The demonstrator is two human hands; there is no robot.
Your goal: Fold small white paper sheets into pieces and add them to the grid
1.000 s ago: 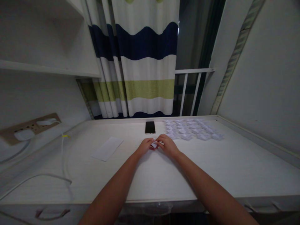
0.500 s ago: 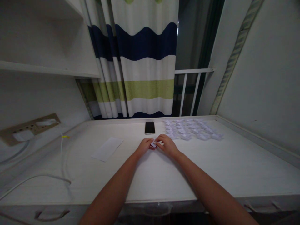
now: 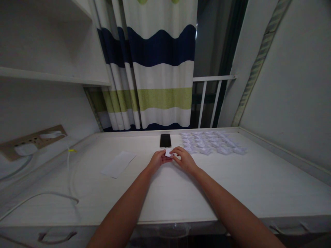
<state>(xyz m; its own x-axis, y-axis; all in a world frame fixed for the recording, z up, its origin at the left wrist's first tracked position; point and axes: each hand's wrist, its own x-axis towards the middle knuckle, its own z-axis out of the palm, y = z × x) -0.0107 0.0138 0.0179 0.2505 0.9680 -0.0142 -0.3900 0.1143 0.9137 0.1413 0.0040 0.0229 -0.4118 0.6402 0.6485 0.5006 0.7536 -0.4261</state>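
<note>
A small folded piece of white paper is held between my two hands, just in front of the phone. My left hand grips its left side, with the fingers curled beneath it. From the right, my right hand pinches the paper's edge between thumb and fingers. Behind and to the right, several small folded white paper pieces lie in rows. A flat white paper sheet rests on the desk to the left of my left hand.
A black phone lies on the white desk beyond my hands. At the left, a white cable crosses the desk near a wall socket strip. A striped curtain hangs behind the desk's back edge.
The folded paper has turned between my fingers and now shows a broader white face, slightly higher up. Both hands have shifted a little; the things on the desk stay put.
</note>
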